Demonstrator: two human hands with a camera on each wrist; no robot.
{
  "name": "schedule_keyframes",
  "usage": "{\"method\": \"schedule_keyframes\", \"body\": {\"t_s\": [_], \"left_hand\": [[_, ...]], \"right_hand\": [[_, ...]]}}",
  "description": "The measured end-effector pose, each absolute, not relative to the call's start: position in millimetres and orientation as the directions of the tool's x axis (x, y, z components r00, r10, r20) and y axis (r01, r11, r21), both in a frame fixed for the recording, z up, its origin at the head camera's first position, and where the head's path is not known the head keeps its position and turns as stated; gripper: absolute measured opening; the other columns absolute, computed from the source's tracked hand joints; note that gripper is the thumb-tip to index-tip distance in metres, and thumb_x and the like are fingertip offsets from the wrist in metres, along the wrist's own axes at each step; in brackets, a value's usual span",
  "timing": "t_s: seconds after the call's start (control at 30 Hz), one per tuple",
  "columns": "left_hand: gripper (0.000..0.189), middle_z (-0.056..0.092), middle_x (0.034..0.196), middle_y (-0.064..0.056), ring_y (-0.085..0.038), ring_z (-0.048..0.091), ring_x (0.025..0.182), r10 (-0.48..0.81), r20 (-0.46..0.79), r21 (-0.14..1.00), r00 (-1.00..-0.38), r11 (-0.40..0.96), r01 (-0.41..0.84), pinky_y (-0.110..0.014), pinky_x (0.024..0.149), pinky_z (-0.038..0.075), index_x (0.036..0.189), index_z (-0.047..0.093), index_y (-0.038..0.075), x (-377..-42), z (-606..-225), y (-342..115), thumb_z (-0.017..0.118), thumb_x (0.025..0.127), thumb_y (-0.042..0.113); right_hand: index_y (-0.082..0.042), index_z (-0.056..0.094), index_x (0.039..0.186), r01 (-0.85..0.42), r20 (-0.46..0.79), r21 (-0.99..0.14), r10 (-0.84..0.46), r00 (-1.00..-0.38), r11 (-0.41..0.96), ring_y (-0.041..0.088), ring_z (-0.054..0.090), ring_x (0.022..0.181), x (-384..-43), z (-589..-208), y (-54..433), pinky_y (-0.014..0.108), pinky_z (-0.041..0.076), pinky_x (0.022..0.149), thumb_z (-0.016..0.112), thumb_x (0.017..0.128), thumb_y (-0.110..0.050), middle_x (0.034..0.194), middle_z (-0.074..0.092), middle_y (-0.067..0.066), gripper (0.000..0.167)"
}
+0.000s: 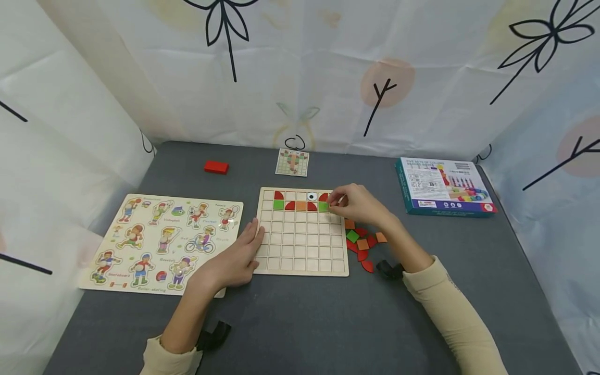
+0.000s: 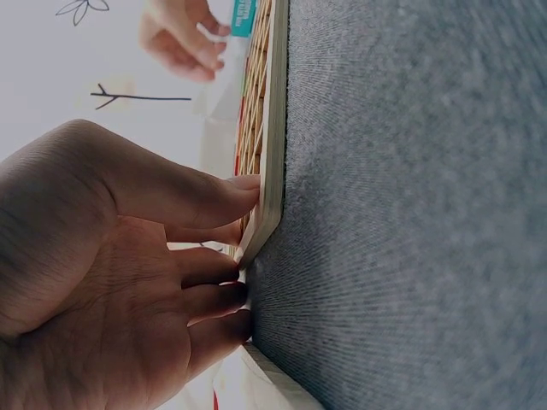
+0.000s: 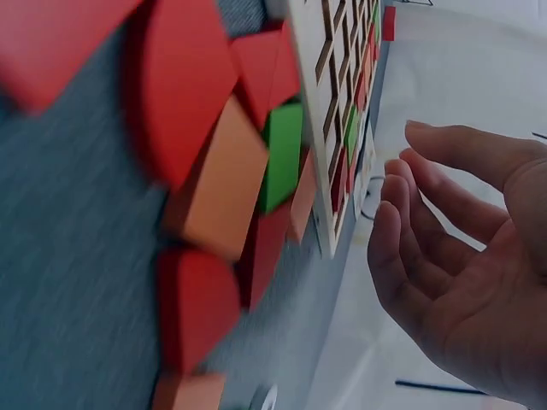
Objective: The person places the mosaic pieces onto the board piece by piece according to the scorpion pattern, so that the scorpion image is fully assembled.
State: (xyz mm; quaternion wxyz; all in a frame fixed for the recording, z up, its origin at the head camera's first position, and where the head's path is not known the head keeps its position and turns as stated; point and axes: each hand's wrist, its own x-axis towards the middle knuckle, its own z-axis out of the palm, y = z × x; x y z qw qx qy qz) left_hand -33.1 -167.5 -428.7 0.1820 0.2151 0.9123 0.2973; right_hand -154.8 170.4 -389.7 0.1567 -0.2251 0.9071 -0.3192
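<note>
A pale wooden grid board [image 1: 300,245] lies flat on the dark table. Red, green and orange pieces and a white eye piece [image 1: 312,197] fill cells in its upper rows. Along the board's left side rests my left hand [image 1: 236,258]; its thumb [image 2: 226,198] touches the board's edge and the fingers are nearly straight. My right hand [image 1: 358,204] hovers by the upper right corner, close to a green square [image 1: 323,207]. Its fingers are loosely bent, and the right wrist view shows nothing between thumb and fingertips.
Loose red, orange and green pieces [image 1: 363,244] lie right of the board. A pattern card [image 1: 292,162] and a red block [image 1: 216,167] sit behind it. A sports picture board [image 1: 154,245] is at left, a boxed set [image 1: 445,187] at right. Printed cloth walls surround the table.
</note>
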Motion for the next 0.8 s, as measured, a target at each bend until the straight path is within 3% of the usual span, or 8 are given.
{"method": "schedule_keyframes", "body": {"t_s": [0.47,0.8], "left_hand": [[0.078,0.006,0.181,-0.028,-0.047,0.007,0.170,0.481,-0.267,0.556,-0.835,0.785,0.275,-0.061,0.135,0.023,0.167,0.021,-0.011,-32,-415,-162,0.062,0.102,0.001],[0.078,0.006,0.181,-0.029,-0.047,0.007,0.170,0.483,-0.272,0.554,-0.833,0.786,0.275,-0.061,0.135,0.022,0.167,0.021,-0.012,-33,-416,-162,0.062,0.102,0.001]], "right_hand": [[-0.004,0.079,0.109,-0.340,-0.247,-0.612,-0.581,-0.775,0.714,0.014,0.065,0.086,-132,-396,234,0.025,0.056,0.077,0.083,0.095,-0.012,0.097,0.077,0.005,0.016],[-0.006,0.080,0.106,-0.359,-0.219,-0.593,-0.574,-0.789,0.721,0.018,0.065,0.089,-127,-406,246,0.024,0.054,0.077,0.084,0.093,-0.012,0.098,0.077,0.006,0.015]]}}
